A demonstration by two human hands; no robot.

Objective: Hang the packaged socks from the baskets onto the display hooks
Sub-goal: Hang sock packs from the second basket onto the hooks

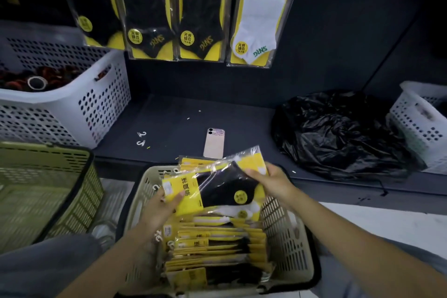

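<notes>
Packet of black socks (225,189) held above the beige basket (285,225). Left hand (159,208) pinches its 9 o'clock end, right hand (271,182) its 3 o'clock end.

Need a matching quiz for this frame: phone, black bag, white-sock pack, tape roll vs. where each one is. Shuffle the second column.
Things
1. phone
2. black bag
3. white-sock pack
4. tape roll

Places
A. in the white basket at left
B. hanging, rightmost pack on the wall
C. flat on the shelf, behind the beige basket
D. crumpled on the shelf at right

Pairs: 1-C, 2-D, 3-B, 4-A
</notes>
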